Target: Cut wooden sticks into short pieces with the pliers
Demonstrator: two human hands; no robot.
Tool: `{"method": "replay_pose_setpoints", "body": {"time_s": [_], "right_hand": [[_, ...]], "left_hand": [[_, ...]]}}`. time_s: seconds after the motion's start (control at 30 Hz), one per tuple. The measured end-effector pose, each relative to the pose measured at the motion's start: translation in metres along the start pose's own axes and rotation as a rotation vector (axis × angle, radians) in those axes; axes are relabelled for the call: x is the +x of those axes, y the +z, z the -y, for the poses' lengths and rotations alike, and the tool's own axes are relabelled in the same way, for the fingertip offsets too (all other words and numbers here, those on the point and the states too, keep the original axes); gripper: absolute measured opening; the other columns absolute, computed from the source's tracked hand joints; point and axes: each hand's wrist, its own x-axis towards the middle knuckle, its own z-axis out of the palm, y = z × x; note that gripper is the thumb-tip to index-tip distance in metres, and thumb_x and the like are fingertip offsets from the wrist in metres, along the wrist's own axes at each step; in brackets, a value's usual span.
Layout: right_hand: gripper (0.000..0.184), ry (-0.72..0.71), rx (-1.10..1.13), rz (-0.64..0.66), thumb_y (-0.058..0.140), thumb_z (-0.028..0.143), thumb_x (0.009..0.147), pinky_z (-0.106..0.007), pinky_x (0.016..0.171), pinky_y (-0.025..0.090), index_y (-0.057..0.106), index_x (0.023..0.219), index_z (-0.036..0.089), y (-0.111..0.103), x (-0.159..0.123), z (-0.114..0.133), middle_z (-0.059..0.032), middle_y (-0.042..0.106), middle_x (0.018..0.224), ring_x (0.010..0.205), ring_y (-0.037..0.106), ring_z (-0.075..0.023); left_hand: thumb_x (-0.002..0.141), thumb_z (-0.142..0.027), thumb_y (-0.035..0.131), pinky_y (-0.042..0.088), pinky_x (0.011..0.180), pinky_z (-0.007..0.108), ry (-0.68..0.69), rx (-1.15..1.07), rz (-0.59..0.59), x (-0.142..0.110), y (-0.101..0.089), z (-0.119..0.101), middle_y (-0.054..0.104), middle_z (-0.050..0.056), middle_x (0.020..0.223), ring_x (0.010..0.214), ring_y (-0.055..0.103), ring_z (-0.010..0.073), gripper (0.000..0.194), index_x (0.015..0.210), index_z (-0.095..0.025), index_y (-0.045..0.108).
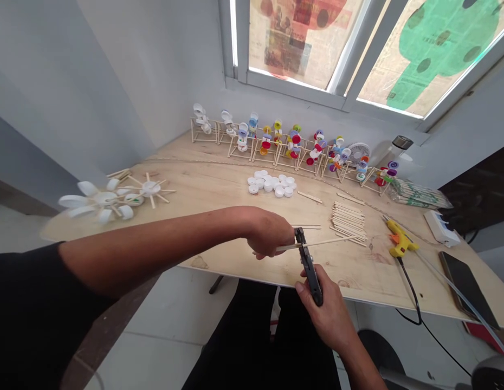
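Observation:
My left hand (pixel 269 232) is closed around a thin wooden stick (pixel 331 241) over the front of the table. Past the fingers, the stick runs right, through the jaws of dark pliers (pixel 310 271). Those pliers are gripped by the handles in my right hand (pixel 328 313), at the table's front edge. Whether the jaws press on the stick, I cannot tell. Beyond my left hand lie a couple of thin sticks (pixel 312 226), partly hidden by it. To the right is a pile of short wooden sticks (pixel 346 219).
White bottle caps (pixel 272 183) sit mid-table. Wheels of sticks and white rings (pixel 108 199) lie left. Stick frames with colourful caps (pixel 292 143) line the back. Rightward are a yellow glue gun (pixel 401 238), its cord, a phone (pixel 467 287), a power strip (pixel 441 227) and bagged sticks (pixel 418 194).

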Motion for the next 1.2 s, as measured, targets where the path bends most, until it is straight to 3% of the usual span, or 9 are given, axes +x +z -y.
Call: {"method": "replay_pose_setpoints", "body": {"time_s": [0.43, 0.9, 1.2], "right_hand": [[0.023, -0.007, -0.025, -0.033, 0.044, 0.042, 0.083, -0.023, 0.051, 0.035, 0.048, 0.079, 0.02, 0.005, -0.001, -0.002, 0.0036, 0.049, 0.058, 0.052, 0.047, -0.0135], [0.026, -0.001, -0.08, -0.069, 0.042, 0.044, 0.084, -0.023, 0.048, 0.033, 0.045, 0.073, 0.021, 0.008, 0.001, -0.005, 0.0045, 0.047, 0.052, 0.047, 0.045, -0.0134], [0.027, 0.034, -0.082, -0.07, 0.042, 0.046, 0.084, -0.024, 0.049, 0.034, 0.044, 0.072, 0.022, 0.007, 0.002, -0.002, 0.0025, 0.051, 0.056, 0.05, 0.048, -0.0148]], "left_hand": [[0.059, -0.001, 0.056, 0.036, 0.05, 0.024, -0.007, 0.116, -0.015, 0.004, 0.0, -0.001, 0.063, 0.004, 0.061, 0.05, 0.048, 0.0133, 0.02, 0.073, -0.014, 0.062], [0.055, 0.0, 0.05, 0.04, 0.05, 0.027, 0.036, 0.024, 0.018, 0.011, 0.0, 0.005, 0.063, 0.004, 0.056, 0.053, 0.055, 0.0181, 0.017, 0.06, -0.016, 0.054], [0.059, -0.001, 0.047, 0.041, 0.049, 0.026, 0.041, -0.019, 0.032, 0.009, -0.002, 0.005, 0.065, 0.006, 0.061, 0.059, 0.057, 0.0189, 0.016, 0.065, -0.015, 0.053]]}}
